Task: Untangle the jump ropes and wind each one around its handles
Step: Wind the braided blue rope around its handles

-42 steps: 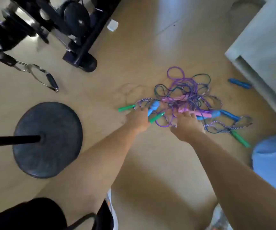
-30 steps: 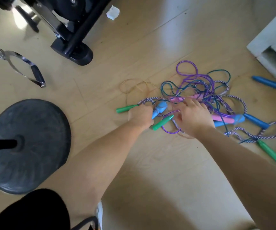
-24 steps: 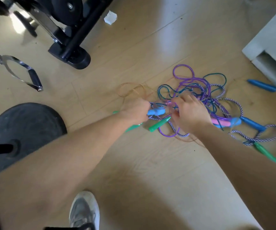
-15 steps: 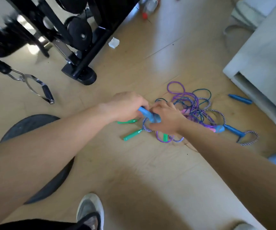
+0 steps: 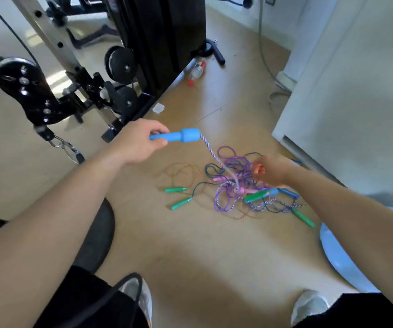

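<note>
The blue handle is lifted above the wooden floor, lying roughly level with its thick end to the right. The left grip is curled round its thin end, thumb below and fingers over the top. From the thick end a purple-and-white striped rope slants straight down into the tangle of jump ropes on the floor. In that tangle thin purple and dark teal cords loop over one another, with pink handles near the middle. Two green handles lie at its left edge. A third green handle and a second blue handle lie on its right. The right grip hovers over the tangle's right side, fingers curled downward and blurred; whether it pinches a cord cannot be told. Behind the left arm stands a black gym machine. A white cabinet is on the right, and a pale blue ball sits at the lower right.
</note>
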The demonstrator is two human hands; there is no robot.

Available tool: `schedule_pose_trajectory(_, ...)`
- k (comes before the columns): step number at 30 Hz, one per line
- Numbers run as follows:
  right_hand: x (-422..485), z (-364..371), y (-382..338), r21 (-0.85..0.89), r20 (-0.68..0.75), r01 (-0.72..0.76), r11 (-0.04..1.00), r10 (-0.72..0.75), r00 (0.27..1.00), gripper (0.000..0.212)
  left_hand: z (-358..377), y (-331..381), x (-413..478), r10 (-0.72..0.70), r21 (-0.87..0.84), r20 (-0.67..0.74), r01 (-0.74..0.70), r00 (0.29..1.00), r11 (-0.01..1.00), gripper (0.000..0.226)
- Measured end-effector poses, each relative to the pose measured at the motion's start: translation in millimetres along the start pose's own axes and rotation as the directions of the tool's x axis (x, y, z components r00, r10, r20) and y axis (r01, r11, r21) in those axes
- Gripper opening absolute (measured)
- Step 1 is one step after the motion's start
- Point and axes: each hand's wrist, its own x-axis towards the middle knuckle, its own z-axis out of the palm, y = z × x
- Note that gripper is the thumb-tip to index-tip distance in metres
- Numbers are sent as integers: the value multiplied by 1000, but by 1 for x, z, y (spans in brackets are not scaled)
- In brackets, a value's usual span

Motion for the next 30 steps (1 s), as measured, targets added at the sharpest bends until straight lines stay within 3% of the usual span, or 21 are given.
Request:
schedule_pose_trajectory(1,-13,-1,7,-131,69,-46,990,55,996,26,3,4,-6,6,-27,-16,-6,1000,1000,16)
schedule_pose_trajectory(3,-36,4,14,-234,122,-114,965,146,982,80,8,21,-16,49,-100,-11,-50,999,994,16)
schedule_pose_trajectory(4,-45,8,14,-185,94,-118,976,137,986,101,11,35,-21,88,-129,6,-87,996,988,18)
schedule_pose_trajectory(6,-60,14,0,89,-57,-46,995,51,997,110,15,63,-28,173,-179,42,-163,984,970,22)
schedule_pose_trajectory(9,-69,14,-30,466,-260,160,871,-38,965,100,16,98,-40,267,-292,74,-235,961,927,25)
schedule_pose_trajectory(11,-64,13,-37,556,-279,281,782,-143,950,68,16,111,-45,308,-349,84,-261,948,900,26)
schedule_pose_trajectory(13,-64,17,-32,588,-195,269,763,-189,962,32,15,110,-46,275,-395,26,-243,961,886,25)
schedule_pose_trajectory(15,-66,21,-19,530,-55,156,834,-150,987,29,18,90,-38,144,-368,-128,-182,981,912,23)
schedule_pose_trajectory(17,-67,29,1,388,-26,91,917,-88,996,29,24,61,-29,-39,-289,-266,-41,963,957,23)
schedule_pose_trajectory(21,-64,39,37,169,-41,-30,985,37,998,27,33,10,-26,-402,-340,-366,282,839,897,24)
schedule_pose_trajectory(24,-65,33,44,160,-94,-63,985,79,992,20,39,-3,-19,-436,-196,-414,389,799,900,21)
schedule_pose_trajectory(26,-64,22,33,195,-164,-21,981,54,985,21,56,13,-14,-436,-145,-330,412,837,900,21)
schedule_pose_trajectory(28,-66,7,10,292,-238,105,951,-34,971,24,87,44,-21,-397,-182,-69,380,915,907,24)
schedule_pose_trajectory(30,-74,-11,-20,360,-338,250,899,-124,933,29,115,74,-33,-257,-263,118,279,959,923,34)
